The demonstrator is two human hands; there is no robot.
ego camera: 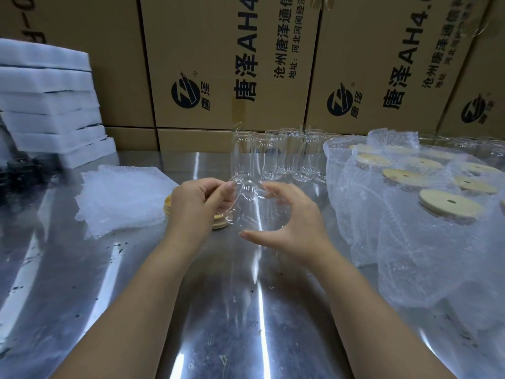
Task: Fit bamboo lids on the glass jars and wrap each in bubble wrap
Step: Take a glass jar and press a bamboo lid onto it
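Observation:
A clear glass jar (252, 206) lies tilted between my hands above the steel table (218, 310). My left hand (196, 203) pinches its rim with thumb and fingers. My right hand (289, 214) curls round its body from the right. Bamboo lids (220, 222) lie stacked on the table, mostly hidden behind my left hand. A pile of bubble wrap sheets (123, 198) lies to the left. Several empty glass jars (276, 157) stand upright behind my hands. At the right stand several wrapped jars (426, 214) with bamboo lids under bubble wrap.
Cardboard boxes (232, 64) form a wall along the back of the table. White foam trays (52, 105) are stacked at the far left, with dark objects (24, 170) beside them.

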